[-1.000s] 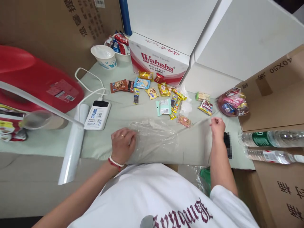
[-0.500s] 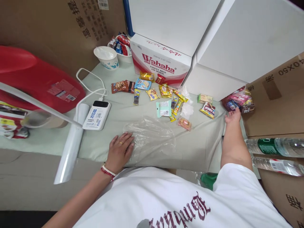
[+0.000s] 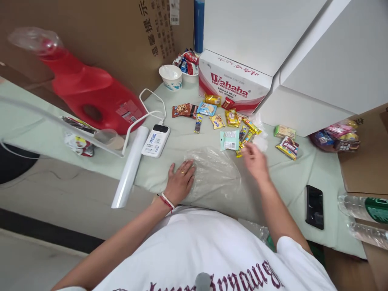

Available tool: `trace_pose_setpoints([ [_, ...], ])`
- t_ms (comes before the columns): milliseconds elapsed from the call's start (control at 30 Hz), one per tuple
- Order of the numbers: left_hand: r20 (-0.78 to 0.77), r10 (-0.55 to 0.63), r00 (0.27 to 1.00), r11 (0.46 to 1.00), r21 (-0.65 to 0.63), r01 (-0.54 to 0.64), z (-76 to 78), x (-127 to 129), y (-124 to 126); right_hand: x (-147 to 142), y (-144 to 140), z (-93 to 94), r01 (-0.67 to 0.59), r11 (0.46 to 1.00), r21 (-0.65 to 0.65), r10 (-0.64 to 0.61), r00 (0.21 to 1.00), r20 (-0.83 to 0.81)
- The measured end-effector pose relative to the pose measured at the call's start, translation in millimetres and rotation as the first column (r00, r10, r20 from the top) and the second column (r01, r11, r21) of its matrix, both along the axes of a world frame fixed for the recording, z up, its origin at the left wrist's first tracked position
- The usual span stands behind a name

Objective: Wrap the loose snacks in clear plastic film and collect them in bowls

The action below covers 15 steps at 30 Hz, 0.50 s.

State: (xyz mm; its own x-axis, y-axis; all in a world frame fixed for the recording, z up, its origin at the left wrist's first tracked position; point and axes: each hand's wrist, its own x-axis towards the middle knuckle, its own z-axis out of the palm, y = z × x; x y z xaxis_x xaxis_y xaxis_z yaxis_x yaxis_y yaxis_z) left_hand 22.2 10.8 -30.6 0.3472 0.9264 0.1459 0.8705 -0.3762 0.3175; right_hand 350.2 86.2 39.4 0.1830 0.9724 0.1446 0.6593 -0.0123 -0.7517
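Observation:
My left hand (image 3: 181,182) lies flat with its fingers stretched out, at the left edge of a clear plastic bag (image 3: 214,171) spread on the cloth. My right hand (image 3: 255,161) is over the right side of the snack pile, fingertips close to a yellow stick packet (image 3: 247,138). Its fingers are blurred by motion, so whether they hold anything does not show. Around it are a mint-green packet (image 3: 229,140), a yellow cookie packet (image 3: 232,118), a small blue-and-yellow packet (image 3: 243,133) and crumpled white plastic (image 3: 260,141).
Brown packets (image 3: 182,110) and a light-blue packet (image 3: 207,108) lie before a Wahaba-style water carton (image 3: 233,83). A power bank (image 3: 156,140), red jug (image 3: 100,97) and white roll (image 3: 130,167) stand left. A snack-filled bowl (image 3: 323,141), phone (image 3: 315,207) and bottles (image 3: 360,206) are right.
My right hand has moved left from the snack bowl to the pile and now covers where a pink packet lay. The phone has come into sight. My left hand stays on the bag; the view has shifted.

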Motion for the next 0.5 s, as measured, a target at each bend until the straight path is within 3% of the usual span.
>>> trace_pose_setpoints([
  [67,-0.001,-0.016,1.000,1.000,-0.001,0.016,0.0,-4,-5,-50,-2,-11.4,-0.144,0.968,-0.204,0.187,0.960,0.210],
  [167,0.034,0.037,0.999,0.995,0.086,-0.040,6.9,-14,-14,-87,10,-20.8,-0.096,0.912,-0.398,0.257,0.891,0.374],
  [267,0.109,0.100,0.989,0.962,0.242,-0.124,21.4,-16,-16,-96,22,-25.0,-0.093,0.923,-0.374,0.256,0.873,0.416],
  [333,0.125,0.010,0.992,0.958,0.284,-0.046,30.4,-7,-8,-100,26,-26.5,-0.129,0.938,-0.320,0.261,0.873,0.411],
  [400,0.100,-0.112,0.989,0.968,0.237,0.085,34.4,7,9,-103,26,-27.2,-0.161,0.949,-0.272,0.261,0.883,0.389],
  [500,0.041,-0.043,0.998,0.997,0.068,0.040,28.2,22,43,-100,25,-28.0,-0.123,0.972,-0.198,0.189,0.914,0.360],
])
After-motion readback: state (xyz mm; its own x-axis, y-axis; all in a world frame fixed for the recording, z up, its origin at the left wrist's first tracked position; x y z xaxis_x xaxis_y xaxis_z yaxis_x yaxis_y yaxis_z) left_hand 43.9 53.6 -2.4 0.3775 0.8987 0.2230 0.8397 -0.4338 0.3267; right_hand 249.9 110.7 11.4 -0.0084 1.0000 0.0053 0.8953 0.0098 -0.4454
